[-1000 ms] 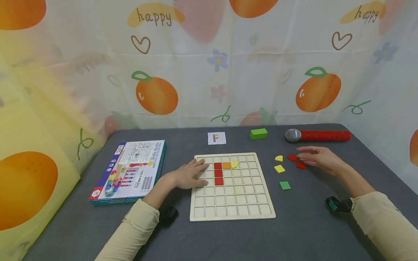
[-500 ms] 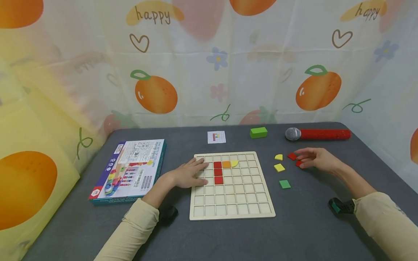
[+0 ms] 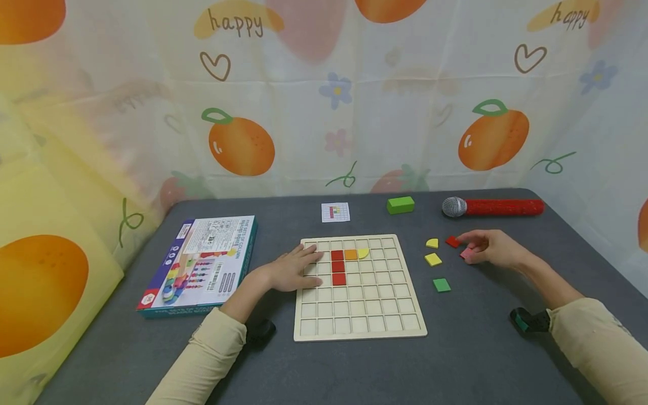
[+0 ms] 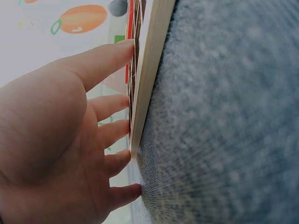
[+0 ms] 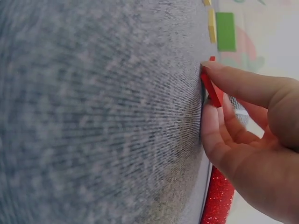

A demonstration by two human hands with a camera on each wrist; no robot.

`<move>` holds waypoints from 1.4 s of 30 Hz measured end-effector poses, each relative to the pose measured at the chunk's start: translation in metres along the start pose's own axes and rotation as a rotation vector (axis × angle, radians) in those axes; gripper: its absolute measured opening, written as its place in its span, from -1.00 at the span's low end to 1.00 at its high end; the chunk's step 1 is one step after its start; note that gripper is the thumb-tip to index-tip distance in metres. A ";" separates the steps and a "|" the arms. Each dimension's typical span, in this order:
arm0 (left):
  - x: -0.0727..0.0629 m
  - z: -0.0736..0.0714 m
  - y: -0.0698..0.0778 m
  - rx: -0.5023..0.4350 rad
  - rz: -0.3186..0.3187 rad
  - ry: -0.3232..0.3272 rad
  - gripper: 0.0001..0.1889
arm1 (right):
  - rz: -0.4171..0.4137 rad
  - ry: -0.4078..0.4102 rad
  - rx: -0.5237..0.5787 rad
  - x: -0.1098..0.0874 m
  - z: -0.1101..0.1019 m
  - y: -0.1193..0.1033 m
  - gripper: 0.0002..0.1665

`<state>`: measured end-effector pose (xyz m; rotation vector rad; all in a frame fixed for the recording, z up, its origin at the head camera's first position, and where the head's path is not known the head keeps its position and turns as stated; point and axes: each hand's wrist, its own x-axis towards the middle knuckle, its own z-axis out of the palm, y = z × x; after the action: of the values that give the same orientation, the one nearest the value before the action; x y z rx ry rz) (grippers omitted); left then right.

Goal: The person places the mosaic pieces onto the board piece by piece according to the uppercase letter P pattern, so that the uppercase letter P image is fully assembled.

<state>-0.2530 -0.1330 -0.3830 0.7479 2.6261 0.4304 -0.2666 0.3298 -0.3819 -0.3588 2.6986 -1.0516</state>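
My left hand (image 3: 287, 271) lies spread over the left edge of a pale wooden grid board (image 3: 364, 312), fingertips on its cells. In the left wrist view the thumb and fingers reach to the board's rim, straight and apart. On the grid are several red square tiles in a column, an orange tile (image 3: 351, 255) and a yellow rounded tile (image 3: 363, 253) beside the top one. Over at the right, my right hand (image 3: 493, 247) pinches a red tile (image 5: 212, 88) between thumb and finger, tilted up off the cloth. Another red tile (image 3: 453, 241) lies just past its fingertips.
Two yellow pieces (image 3: 432, 259) and a green square (image 3: 441, 285) lie between board and right hand. Behind stand a pattern card (image 3: 335, 212), a green block (image 3: 400, 205) and a red microphone (image 3: 501, 207). A boxed game (image 3: 207, 264) lies at the left.
My right hand has come down onto the nearer red tile, closed its fingers on it and tipped it up. My left hand has stayed on the board.
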 end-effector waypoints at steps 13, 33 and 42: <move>0.000 0.000 0.000 -0.003 -0.004 -0.007 -0.26 | 0.098 0.070 0.025 -0.006 -0.004 -0.001 -0.53; -0.002 -0.001 0.002 0.001 0.001 0.003 -0.27 | 0.170 0.001 0.282 -0.005 0.009 -0.022 -0.35; -0.002 -0.002 0.002 0.003 0.000 0.004 -0.27 | 0.158 -0.045 0.338 -0.003 0.021 -0.035 -0.36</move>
<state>-0.2512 -0.1325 -0.3801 0.7485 2.6312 0.4293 -0.2531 0.2927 -0.3731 -0.1058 2.4029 -1.3986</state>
